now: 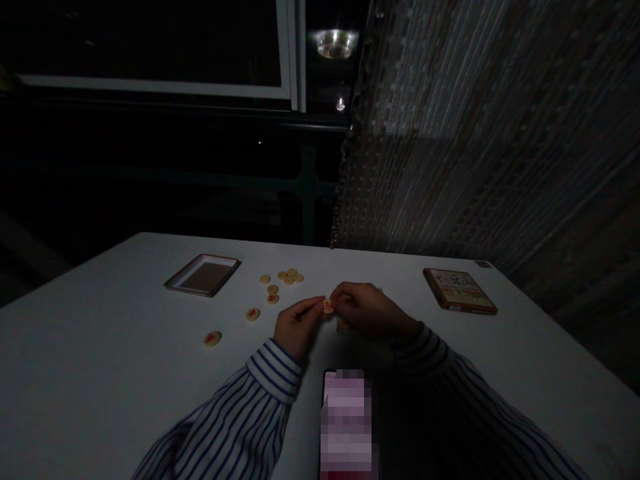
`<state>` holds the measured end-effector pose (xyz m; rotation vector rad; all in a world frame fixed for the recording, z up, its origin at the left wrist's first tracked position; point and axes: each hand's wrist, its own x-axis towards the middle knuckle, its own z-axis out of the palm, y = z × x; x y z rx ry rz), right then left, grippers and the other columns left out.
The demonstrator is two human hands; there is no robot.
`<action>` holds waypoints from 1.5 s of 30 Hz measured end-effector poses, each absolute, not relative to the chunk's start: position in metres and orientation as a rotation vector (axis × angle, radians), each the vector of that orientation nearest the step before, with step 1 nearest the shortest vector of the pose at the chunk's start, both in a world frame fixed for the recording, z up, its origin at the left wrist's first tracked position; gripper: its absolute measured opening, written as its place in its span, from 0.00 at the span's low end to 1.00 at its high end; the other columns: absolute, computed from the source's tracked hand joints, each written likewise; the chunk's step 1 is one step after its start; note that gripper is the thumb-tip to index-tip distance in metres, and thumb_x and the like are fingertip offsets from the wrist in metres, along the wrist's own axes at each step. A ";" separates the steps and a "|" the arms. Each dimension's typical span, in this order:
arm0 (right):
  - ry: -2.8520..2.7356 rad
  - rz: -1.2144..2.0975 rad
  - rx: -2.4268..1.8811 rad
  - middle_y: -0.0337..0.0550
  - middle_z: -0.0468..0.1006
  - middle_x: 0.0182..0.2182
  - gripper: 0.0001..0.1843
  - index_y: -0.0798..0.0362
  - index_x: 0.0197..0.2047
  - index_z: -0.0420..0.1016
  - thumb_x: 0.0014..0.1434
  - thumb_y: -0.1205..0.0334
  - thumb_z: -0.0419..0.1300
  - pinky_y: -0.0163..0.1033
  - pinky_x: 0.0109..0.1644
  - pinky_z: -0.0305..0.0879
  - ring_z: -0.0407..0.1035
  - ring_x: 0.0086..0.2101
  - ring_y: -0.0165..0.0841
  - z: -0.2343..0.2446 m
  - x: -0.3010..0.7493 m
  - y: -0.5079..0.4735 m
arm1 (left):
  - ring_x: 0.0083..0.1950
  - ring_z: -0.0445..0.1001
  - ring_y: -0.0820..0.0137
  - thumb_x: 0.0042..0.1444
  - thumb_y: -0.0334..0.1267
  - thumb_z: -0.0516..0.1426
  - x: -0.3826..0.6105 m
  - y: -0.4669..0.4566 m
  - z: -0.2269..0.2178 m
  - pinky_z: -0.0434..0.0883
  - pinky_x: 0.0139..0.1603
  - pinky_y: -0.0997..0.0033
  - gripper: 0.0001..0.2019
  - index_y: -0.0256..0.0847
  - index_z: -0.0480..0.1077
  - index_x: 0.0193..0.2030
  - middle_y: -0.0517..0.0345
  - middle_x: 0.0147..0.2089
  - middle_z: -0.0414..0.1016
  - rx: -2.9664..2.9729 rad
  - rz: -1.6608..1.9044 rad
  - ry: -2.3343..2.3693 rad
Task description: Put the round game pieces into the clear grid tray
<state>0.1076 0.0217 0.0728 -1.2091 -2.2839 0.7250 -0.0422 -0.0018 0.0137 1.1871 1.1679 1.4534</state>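
A round, pale Chinese chess piece point(328, 306) with a red character is held up between my two hands. My left hand point(296, 328) pinches its left edge with thumb and fingers. From the other side, the closed fingers of my right hand point(373, 311) grip its right edge. Beneath the right hand lies a small brownish object point(344, 325), mostly covered, so its kind is unclear. Left of my hands, several loose pieces are scattered: a red-marked one point(212, 339) nearest me, another point(253, 314) beyond it, and a plain-faced cluster point(290, 275) farther back.
At the white table's point(125, 333) back left rests a shallow open box part point(203, 275). A flat box with printed characters point(460, 291) lies at the right. A phone point(346, 427), its screen blurred out, is close to me. A strand curtain point(440, 133) hangs behind the table.
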 end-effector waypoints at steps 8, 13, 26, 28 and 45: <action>-2.315 0.702 -1.227 0.39 0.75 0.26 0.09 0.54 0.33 0.71 0.53 0.62 0.51 0.30 0.28 0.55 0.66 0.27 0.27 0.074 0.109 0.021 | 0.36 0.74 0.67 0.41 0.41 0.60 -0.041 -0.002 0.016 0.70 0.41 0.68 0.12 0.35 0.74 0.32 0.53 0.32 0.78 1.144 1.449 1.171; -2.326 0.693 -1.212 0.38 0.74 0.24 0.11 0.54 0.34 0.71 0.55 0.60 0.50 0.30 0.28 0.54 0.67 0.26 0.27 0.074 0.110 0.019 | 0.37 0.74 0.67 0.42 0.41 0.59 -0.041 -0.003 0.016 0.69 0.43 0.68 0.12 0.36 0.74 0.32 0.54 0.32 0.78 1.169 1.462 1.180; -2.504 0.407 -1.082 0.43 0.73 0.33 0.13 0.53 0.40 0.70 0.55 0.55 0.52 0.33 0.36 0.56 0.65 0.33 0.30 0.070 0.118 0.016 | 0.36 0.74 0.67 0.41 0.41 0.60 -0.038 -0.005 0.014 0.69 0.43 0.68 0.11 0.36 0.74 0.30 0.54 0.32 0.78 1.143 1.439 1.193; -2.529 0.354 -1.089 0.43 0.73 0.32 0.13 0.53 0.39 0.70 0.55 0.56 0.51 0.34 0.36 0.55 0.65 0.33 0.30 0.068 0.119 0.017 | 0.36 0.74 0.68 0.41 0.41 0.60 -0.036 -0.006 0.014 0.70 0.43 0.68 0.10 0.37 0.74 0.31 0.55 0.32 0.78 1.120 1.434 1.167; -2.623 0.121 -1.047 0.44 0.74 0.32 0.14 0.53 0.40 0.69 0.58 0.56 0.47 0.36 0.40 0.53 0.65 0.35 0.31 0.072 0.124 0.013 | 0.37 0.74 0.67 0.41 0.42 0.60 -0.034 -0.007 0.010 0.70 0.43 0.67 0.13 0.35 0.74 0.34 0.52 0.34 0.77 1.119 1.398 1.087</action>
